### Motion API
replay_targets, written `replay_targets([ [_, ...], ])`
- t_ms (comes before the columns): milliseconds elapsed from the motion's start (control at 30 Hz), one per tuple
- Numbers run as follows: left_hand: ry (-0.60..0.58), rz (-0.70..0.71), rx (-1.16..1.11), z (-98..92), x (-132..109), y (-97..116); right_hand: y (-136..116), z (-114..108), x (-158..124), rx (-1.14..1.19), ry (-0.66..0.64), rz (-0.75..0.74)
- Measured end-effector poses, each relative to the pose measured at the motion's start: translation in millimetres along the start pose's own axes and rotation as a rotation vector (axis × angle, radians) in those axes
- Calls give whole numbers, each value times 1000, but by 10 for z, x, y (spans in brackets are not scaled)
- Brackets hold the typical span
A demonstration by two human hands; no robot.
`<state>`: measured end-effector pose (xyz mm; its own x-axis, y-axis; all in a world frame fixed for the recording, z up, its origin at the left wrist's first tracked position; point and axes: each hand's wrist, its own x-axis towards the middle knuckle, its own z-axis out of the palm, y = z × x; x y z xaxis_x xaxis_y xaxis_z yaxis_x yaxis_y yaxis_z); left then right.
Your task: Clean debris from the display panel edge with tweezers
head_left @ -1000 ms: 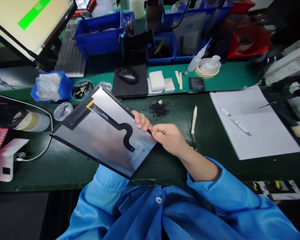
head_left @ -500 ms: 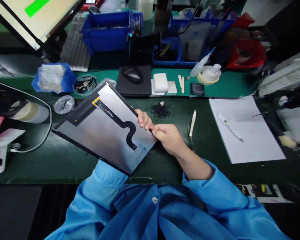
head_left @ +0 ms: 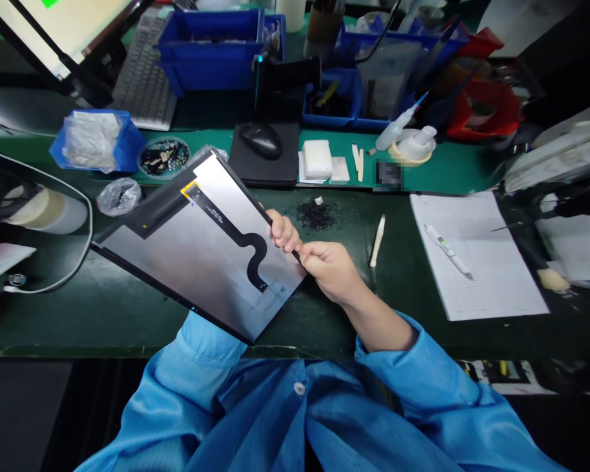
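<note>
A tablet-sized display panel [head_left: 211,275] is tilted above the bench, its silvery back turned up. A black flex cable [head_left: 258,248] snakes across that back, with a yellow-edged end near the upper left. My left hand [head_left: 283,229] holds the panel from beneath. Its fingers curl over the right edge, while the palm is hidden behind the panel. Right beside those fingertips, my right hand [head_left: 332,269] is closed in a pinch at the panel's edge. Whatever lies between that thumb and finger is too small to make out.
Beyond the hands lies a pile of black scraps [head_left: 316,215]. A pale stick tool [head_left: 377,240] and a pen [head_left: 447,251] on lined paper [head_left: 491,282] lie to the right. Behind are a mouse [head_left: 260,141], white pads [head_left: 317,159], a dropper bottle [head_left: 397,130] and blue bins [head_left: 211,65].
The panel's far left end has shifted slightly left in view. Both hands keep the same grip at its right edge. The whole view has shifted a little.
</note>
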<state>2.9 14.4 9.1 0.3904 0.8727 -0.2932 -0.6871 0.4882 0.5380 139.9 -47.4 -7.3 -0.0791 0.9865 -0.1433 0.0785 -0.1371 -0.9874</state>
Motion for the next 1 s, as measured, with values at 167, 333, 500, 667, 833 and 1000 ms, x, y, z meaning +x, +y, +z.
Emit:
replay_targets([
  [167, 39, -10, 14, -159, 94, -34, -2, 0, 0, 8, -15, -8],
  [333, 60, -12, 20, -199, 85, -32, -17, 13, 0, 32, -21, 5],
  [500, 88, -19, 16, -192, 92, -40, -27, 27, 0, 20, -1, 3],
  [667, 105, -29, 6, -215, 104, -37, -19, 17, -3, 28, -13, 3],
  [833, 120, -42, -8, -208, 121, -32, -15, 15, -1, 30, -14, 12],
  [1000, 122, -43, -25, -208, 141, -33, -29, 16, -1, 22, -28, 9],
])
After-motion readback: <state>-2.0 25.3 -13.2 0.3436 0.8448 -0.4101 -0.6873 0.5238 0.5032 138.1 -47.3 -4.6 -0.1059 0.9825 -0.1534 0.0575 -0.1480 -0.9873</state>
